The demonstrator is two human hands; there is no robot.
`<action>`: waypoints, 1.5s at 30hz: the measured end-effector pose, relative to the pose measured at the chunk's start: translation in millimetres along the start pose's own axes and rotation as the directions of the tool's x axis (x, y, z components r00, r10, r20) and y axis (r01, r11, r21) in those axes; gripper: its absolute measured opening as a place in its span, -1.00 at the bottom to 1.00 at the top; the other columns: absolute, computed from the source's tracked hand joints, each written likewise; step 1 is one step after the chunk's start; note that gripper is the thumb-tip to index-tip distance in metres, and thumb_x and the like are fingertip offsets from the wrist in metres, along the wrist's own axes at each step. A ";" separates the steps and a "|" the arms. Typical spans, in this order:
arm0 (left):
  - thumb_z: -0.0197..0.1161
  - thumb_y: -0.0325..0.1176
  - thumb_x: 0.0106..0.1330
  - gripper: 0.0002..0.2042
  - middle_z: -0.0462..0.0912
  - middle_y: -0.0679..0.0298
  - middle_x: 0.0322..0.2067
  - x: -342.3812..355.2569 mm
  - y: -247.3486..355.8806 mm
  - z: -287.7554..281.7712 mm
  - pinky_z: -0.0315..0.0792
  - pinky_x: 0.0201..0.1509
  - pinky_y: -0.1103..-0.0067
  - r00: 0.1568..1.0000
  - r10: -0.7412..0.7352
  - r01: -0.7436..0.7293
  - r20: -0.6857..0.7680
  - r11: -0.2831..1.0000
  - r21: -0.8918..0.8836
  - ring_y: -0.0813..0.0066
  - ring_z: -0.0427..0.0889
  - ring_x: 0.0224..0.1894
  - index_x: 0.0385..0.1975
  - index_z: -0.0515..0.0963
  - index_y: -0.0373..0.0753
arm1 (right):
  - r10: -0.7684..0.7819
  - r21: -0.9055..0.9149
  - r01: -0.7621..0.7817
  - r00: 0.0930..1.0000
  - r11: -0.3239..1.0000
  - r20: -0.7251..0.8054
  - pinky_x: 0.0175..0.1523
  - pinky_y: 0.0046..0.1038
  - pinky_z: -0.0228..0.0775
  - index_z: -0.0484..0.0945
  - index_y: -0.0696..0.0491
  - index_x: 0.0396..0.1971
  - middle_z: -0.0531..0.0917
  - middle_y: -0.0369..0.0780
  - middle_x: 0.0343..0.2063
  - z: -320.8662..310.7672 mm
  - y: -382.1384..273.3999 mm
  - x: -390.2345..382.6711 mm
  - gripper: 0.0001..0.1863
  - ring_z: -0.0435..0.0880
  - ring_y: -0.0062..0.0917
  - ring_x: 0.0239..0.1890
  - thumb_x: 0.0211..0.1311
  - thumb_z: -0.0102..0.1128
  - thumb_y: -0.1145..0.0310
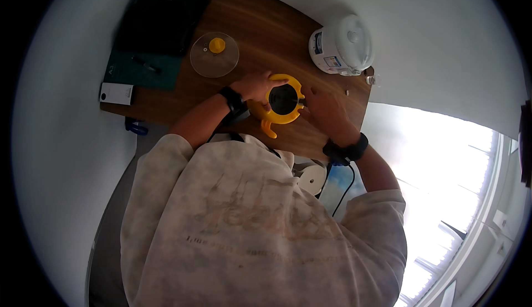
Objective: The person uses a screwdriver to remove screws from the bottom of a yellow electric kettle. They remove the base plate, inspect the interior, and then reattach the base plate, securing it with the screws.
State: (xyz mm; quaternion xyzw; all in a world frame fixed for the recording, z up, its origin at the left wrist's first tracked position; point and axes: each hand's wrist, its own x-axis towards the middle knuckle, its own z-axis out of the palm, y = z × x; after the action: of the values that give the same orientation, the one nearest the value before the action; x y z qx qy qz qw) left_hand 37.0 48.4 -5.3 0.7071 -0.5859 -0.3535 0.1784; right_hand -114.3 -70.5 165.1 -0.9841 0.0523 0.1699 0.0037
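Observation:
A round yellow pot with a dark inside stands on the brown table in front of me. A curved yellow piece juts from its near side. My left hand grips the pot's left side, with one finger lying over the far rim and another down at the near left. At the right rim my right hand has its fingers bent around a small greyish part, mostly hidden, beside a notch. Beyond my left hand, a clear round lid with a yellow knob lies flat, apart from the pot.
A white lidded appliance stands at the far right edge. Far left are a black flat thing, a green cutting mat, a dark pen and a white box. A black cable hangs below my right wrist.

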 end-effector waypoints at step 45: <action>0.64 0.02 -0.08 0.12 0.28 -0.06 0.33 3.5 -1.3 4.3 0.34 0.38 0.21 1.000 -0.007 0.007 0.013 1.000 0.003 -0.05 0.33 0.37 0.53 0.04 0.28 | -0.320 -0.165 0.312 0.947 0.936 -0.029 -0.11 -0.25 0.56 0.55 0.11 -0.12 0.58 -0.13 -0.20 -5.4 22.8 -7.5 -0.74 0.66 -0.26 -0.18 0.17 0.22 0.45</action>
State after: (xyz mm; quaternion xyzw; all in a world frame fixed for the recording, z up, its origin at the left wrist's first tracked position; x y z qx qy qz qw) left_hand 35.1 46.1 -10.1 0.7072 -0.5850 -0.3577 0.1724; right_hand -121.9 -92.6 172.9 -0.9811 -0.1201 0.1434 -0.0489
